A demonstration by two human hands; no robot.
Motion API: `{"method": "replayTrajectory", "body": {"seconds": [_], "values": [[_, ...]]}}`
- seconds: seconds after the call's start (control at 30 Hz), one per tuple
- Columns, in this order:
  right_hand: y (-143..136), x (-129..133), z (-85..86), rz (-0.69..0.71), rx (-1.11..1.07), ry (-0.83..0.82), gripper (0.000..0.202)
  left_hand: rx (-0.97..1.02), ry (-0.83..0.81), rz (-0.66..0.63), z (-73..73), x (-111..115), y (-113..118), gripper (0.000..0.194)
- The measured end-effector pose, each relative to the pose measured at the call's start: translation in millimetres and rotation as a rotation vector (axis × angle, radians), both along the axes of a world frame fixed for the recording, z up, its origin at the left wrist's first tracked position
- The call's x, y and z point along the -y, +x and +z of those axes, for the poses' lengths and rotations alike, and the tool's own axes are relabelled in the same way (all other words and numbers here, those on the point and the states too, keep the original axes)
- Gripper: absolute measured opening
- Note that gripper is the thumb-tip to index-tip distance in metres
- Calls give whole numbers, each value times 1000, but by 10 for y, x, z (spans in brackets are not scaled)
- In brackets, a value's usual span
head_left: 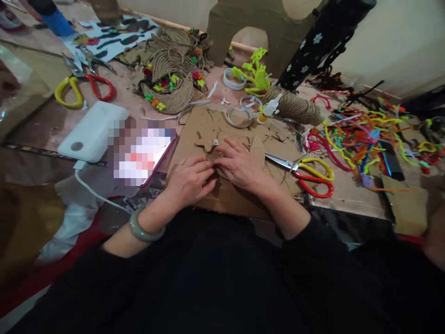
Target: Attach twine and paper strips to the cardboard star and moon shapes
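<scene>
Over a brown cardboard sheet on the table, my left hand and my right hand meet with bent fingers. Their fingertips close on a small curved piece of cardboard, mostly hidden beneath them. A small silvery-white item shows by my right index finger; its kind is unclear. Next to it lies a cut cardboard scrap. Scissors with red and yellow handles rest right of my right hand, blades pointing toward it. A small glue bottle stands beyond my hands.
Left are a lit phone, a white power bank with cable, and scissors beside pliers. Twine-covered pieces, tape rolls and a twine spool lie behind. Colourful pipe cleaners are heaped right.
</scene>
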State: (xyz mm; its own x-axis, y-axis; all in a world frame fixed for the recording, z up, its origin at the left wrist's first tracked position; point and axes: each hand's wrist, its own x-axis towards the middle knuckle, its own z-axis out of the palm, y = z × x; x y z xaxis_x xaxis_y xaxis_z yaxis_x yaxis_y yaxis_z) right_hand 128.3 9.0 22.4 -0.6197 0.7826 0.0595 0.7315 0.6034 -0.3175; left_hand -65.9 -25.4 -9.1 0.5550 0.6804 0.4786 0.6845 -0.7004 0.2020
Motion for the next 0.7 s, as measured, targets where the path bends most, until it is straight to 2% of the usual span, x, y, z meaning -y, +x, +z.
{"method": "replayTrajectory", "body": {"seconds": [0.13, 0.23, 0.5, 0.7], "values": [[55, -53, -28, 14, -83, -30, 28, 2, -41, 10, 12, 1, 1, 21], [116, -68, -27, 7, -122, 6, 28, 6, -43, 13, 19, 4, 2, 22], [115, 35, -16, 16, -6, 41, 28, 4, -40, 11, 24, 10, 2, 23], [74, -14, -47, -2, -29, 62, 27, -9, -56, 17, 22, 9, -2, 23]]}}
